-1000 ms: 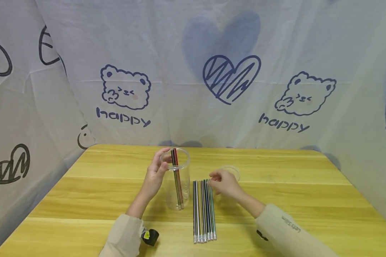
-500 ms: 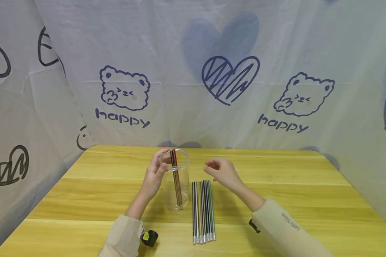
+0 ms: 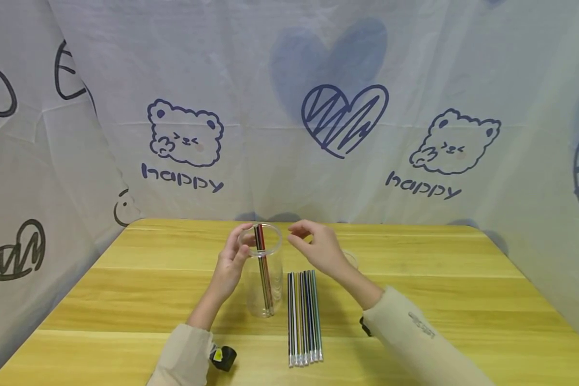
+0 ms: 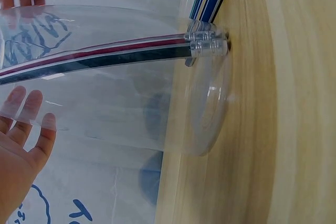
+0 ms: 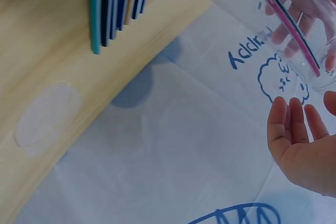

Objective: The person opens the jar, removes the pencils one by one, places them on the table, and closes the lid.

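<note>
My left hand (image 3: pixel 228 269) grips a tall clear plastic cup (image 3: pixel 276 281) near its rim, thumb on the near side. The cup stands upright on the table. Inside lean a red pencil (image 4: pixel 126 46) and a dark pencil (image 4: pixel 136 56), their eraser ends down at the base. To the right of the rim hovers my right hand (image 3: pixel 320 247), fingers bent loosely and thumb apart from them, with nothing between (image 5: pixel 302 145). Below that hand, several striped pencils (image 3: pixel 305 319) lie side by side in a row, silver eraser ends toward me.
A clear round lid (image 5: pixel 50 116) lies on the wooden table (image 3: pixel 439 300), behind and right of the pencil row, partly hidden by my right hand in the head view. A printed white cloth (image 3: pixel 270 177) hangs behind the table's far edge.
My right hand has lifted off the top ends of the pencil row and moved left, up beside the cup's rim. My left hand and the cup stay in place.
</note>
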A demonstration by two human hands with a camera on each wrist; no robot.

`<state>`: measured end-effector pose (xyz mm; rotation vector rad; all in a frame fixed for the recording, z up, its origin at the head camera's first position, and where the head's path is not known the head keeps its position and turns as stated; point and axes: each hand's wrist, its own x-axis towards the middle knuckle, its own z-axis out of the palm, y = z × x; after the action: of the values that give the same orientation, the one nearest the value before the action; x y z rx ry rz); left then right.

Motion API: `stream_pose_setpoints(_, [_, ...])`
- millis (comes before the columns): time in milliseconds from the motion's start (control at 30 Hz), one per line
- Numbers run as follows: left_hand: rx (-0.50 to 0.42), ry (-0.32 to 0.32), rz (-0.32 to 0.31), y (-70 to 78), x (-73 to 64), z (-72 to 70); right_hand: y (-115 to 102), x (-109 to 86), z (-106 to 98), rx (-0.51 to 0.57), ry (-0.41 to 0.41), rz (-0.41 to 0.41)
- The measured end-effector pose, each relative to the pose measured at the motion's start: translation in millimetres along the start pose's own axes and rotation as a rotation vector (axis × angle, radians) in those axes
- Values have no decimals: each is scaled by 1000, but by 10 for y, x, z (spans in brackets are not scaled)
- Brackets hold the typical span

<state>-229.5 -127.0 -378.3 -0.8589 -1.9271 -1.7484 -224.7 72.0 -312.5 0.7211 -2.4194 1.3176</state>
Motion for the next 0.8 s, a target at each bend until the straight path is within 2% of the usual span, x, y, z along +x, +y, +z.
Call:
stream_pose_setpoints(567, [-23,-19,-16,18,1,-9,-180,109,54,-41,-57,-72])
stream_pose_setpoints(800, [-11,-20,-12,19,-8,-17,-248,121,98,-99,-143,-98])
